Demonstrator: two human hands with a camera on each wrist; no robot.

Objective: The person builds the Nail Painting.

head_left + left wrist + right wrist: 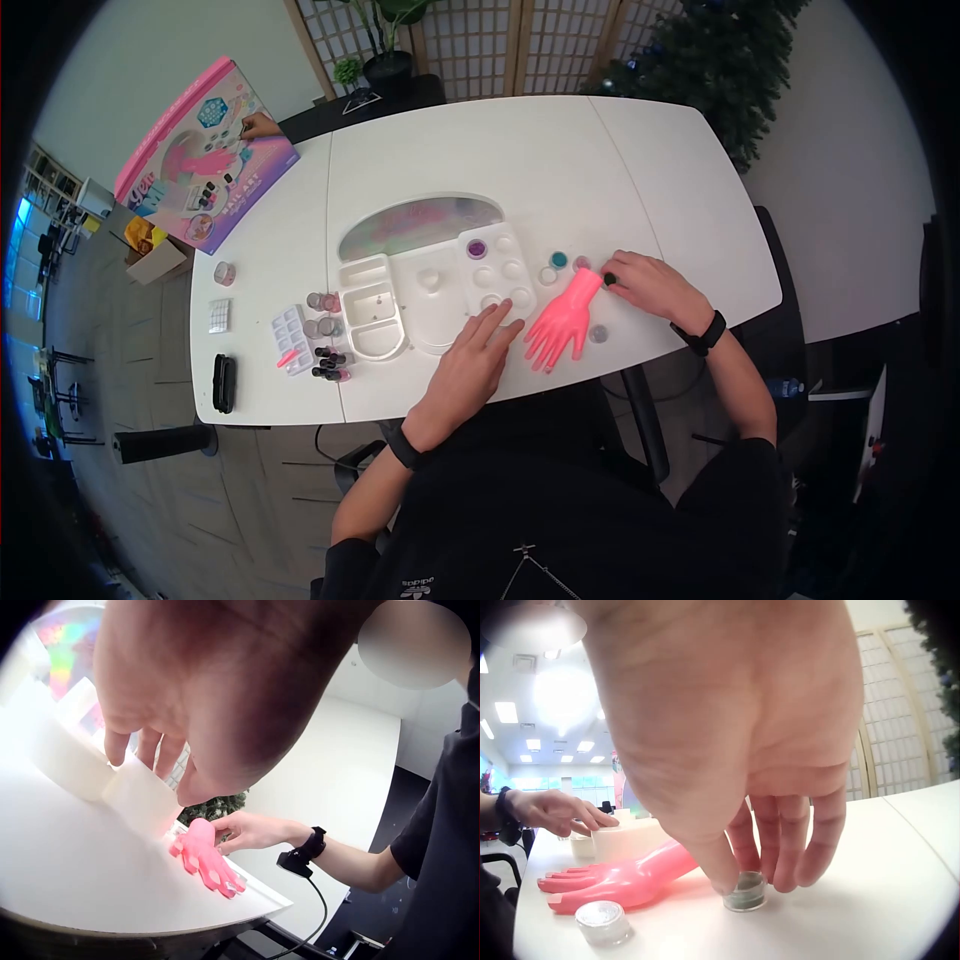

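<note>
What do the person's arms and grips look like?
Black sleeves ending near the elbows, bare forearms. Left grip, right grip: both ungloved. Left wristband and right wristband: black; the right one carries a boxy black module with a dark cable.

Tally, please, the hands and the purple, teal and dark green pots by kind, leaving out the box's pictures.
Left hand and right hand: 2
Pink model hand: 1
Purple pot: 1
Teal pot: 1
Dark green pot: 1
Total: 6
</note>
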